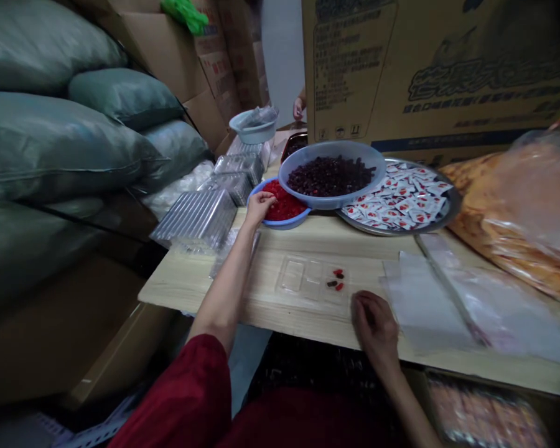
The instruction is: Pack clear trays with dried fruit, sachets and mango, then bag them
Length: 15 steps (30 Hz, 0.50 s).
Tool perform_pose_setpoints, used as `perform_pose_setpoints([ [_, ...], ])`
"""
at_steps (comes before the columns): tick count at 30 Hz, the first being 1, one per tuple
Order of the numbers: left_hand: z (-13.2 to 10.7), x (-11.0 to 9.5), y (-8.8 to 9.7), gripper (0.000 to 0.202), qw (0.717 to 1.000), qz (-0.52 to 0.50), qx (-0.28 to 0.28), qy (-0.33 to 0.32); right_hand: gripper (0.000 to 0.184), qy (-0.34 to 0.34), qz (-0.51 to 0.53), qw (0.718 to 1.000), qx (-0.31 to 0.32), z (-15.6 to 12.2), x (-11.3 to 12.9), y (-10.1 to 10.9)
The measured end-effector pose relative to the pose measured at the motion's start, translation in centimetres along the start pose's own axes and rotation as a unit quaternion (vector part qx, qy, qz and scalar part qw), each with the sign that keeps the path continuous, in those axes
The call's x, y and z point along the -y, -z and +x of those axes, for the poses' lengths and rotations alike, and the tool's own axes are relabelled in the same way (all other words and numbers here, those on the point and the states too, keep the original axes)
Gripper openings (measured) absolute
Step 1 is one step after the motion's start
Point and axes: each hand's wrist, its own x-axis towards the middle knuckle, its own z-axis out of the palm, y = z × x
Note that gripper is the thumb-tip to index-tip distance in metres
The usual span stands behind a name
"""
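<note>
My left hand (260, 208) reaches over the left rim of a blue bowl (287, 223) of small red pieces (284, 202). Its fingers are pinched together; what they hold, if anything, is too small to make out. On the table lies a clear plastic tray (303, 278) with compartments. Red pieces (339, 287) and dark pieces (331, 284) sit in its right compartment, while the left ones show no pieces. Just right of the tray, my right hand (377, 323) rests with fingers curled in, their contents hidden.
A larger bowl (308, 200) of dark pieces overlaps the red one. Right of it stands a metal tray (453, 208) of white sachets. Stacked clear trays (193, 218) line the left edge; plastic sleeves (424, 298) lie right. A big carton (429, 74) blocks the back; another person's hand (299, 107) shows beyond.
</note>
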Motion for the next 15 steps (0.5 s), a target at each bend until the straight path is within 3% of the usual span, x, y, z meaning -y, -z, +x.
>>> perform_pose_setpoints([
  [2, -1.8, -0.8, -0.1, 0.013, 0.999, -0.051, -0.008, -0.008, 0.012, -0.010, 0.001, 1.000, 0.002, 0.1, 0.4, 0.2],
  [4, -5.0, -1.8, -0.7, 0.020, 0.994, -0.098, 0.027, -0.039, 0.012, -0.025, 0.010, 1.000, 0.001, 0.2, 0.8, 0.4],
  [8, -14.5, -3.3, -2.8, 0.022, 0.957, -0.048, 0.256, -0.123, 0.013, -0.047, 0.015, 0.999, -0.001, 0.3, 1.0, 0.6],
  [11, -21.1, -2.7, -5.0, 0.021, 0.898, 0.049, 0.383, -0.214, 0.014, -0.046, 0.016, 0.999, 0.002, 0.4, 1.1, 0.6],
  [13, -23.4, -1.9, -6.2, 0.021, 0.869, 0.107, 0.401, -0.268, 0.014, -0.041, 0.016, 0.999, 0.001, 0.4, 1.2, 0.7],
  [15, -24.2, -1.3, -6.8, 0.020, 0.860, 0.138, 0.391, -0.296, 0.015, -0.036, 0.016, 0.999, 0.000, 0.5, 1.3, 0.8],
])
